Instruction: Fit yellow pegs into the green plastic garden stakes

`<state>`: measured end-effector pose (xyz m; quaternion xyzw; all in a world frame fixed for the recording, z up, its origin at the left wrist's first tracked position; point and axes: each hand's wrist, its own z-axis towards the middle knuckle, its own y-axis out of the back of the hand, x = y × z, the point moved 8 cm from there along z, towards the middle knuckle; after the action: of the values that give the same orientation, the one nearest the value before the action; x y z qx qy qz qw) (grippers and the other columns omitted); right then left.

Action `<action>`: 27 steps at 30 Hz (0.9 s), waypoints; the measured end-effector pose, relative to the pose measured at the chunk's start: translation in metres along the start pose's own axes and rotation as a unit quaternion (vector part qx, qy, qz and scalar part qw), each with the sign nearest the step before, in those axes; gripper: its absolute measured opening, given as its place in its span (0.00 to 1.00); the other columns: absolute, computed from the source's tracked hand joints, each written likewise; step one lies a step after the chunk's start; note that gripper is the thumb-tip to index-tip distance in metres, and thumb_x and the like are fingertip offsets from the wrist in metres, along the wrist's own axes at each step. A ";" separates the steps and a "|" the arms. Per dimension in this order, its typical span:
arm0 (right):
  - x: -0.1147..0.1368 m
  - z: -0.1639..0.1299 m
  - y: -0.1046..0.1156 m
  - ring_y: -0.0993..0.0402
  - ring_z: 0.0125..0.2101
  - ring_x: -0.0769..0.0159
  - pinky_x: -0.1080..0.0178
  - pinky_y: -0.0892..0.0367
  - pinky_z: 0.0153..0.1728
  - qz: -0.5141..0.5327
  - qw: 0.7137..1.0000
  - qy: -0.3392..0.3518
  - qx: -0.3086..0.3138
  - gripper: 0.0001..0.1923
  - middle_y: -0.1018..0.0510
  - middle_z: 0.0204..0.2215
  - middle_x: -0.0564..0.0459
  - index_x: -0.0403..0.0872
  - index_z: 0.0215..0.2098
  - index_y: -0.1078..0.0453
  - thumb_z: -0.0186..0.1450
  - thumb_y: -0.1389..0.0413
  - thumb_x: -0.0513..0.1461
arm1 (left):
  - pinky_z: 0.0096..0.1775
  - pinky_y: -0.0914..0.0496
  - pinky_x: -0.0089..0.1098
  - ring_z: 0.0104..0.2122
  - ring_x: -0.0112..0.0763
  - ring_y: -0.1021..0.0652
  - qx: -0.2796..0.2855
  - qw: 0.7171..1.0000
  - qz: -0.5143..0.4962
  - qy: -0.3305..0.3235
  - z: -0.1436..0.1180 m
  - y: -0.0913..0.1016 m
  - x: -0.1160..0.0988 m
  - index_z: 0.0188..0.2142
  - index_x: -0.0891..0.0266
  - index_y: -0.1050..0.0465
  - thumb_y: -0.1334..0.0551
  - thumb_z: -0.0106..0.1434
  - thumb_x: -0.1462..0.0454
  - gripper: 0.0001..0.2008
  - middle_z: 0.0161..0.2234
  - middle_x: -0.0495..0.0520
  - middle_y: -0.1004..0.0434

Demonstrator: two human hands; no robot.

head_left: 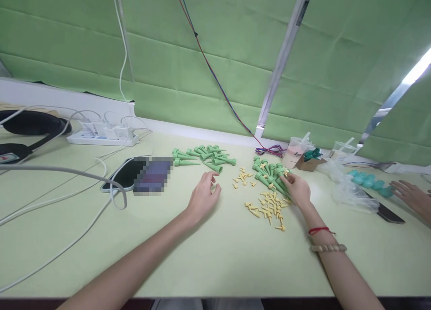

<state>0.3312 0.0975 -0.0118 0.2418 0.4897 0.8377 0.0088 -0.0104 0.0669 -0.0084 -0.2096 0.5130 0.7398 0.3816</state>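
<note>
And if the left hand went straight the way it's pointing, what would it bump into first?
Probably the nearest green cone, lying just past the fingers of the left hand. They're curled and depth is hard to judge, so I can't tell how small the gap is.

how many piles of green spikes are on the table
2. One pile lies just beyond the left hand; the other pile is at the right hand, which hides part of it.
</note>
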 end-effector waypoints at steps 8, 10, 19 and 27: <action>-0.006 -0.001 -0.014 0.27 0.35 0.55 0.61 0.40 0.31 -0.047 0.997 -0.026 0.047 0.21 0.22 0.33 0.43 0.46 0.39 0.26 0.64 0.56 0.48 | 0.42 0.36 0.36 0.43 0.36 0.31 0.015 0.997 0.053 -0.047 -0.005 -0.007 -0.011 0.42 0.60 0.37 0.52 0.59 0.67 0.12 0.41 0.54 0.33; -0.006 -0.002 -0.018 0.28 0.36 0.55 0.60 0.40 0.33 -0.058 0.996 -0.028 0.054 0.22 0.23 0.34 0.41 0.44 0.39 0.26 0.65 0.58 0.46 | 0.46 0.38 0.38 0.43 0.37 0.30 0.007 0.994 0.084 -0.071 -0.001 -0.003 -0.010 0.41 0.60 0.36 0.52 0.59 0.68 0.12 0.42 0.54 0.32; 0.015 -0.014 -0.018 0.37 0.46 0.54 0.55 0.44 0.44 -0.032 0.999 0.014 0.002 0.21 0.29 0.44 0.42 0.44 0.46 0.30 0.65 0.58 0.44 | 0.49 0.41 0.41 0.50 0.39 0.32 0.009 0.965 0.228 -0.125 0.010 -0.002 0.006 0.46 0.64 0.37 0.53 0.61 0.68 0.15 0.47 0.61 0.32; 0.043 -0.026 -0.007 0.38 0.44 0.53 0.54 0.43 0.43 0.096 0.984 0.125 -0.079 0.18 0.31 0.41 0.44 0.44 0.45 0.33 0.60 0.57 0.39 | 0.53 0.45 0.46 0.59 0.40 0.43 0.056 0.947 0.289 -0.130 0.039 -0.028 0.017 0.56 0.62 0.45 0.57 0.61 0.73 0.24 0.58 0.64 0.42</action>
<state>0.2806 0.0908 -0.0105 0.1794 0.3936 0.8944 -0.1138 0.0034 0.1135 -0.0221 0.0673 0.5381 0.8091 0.2263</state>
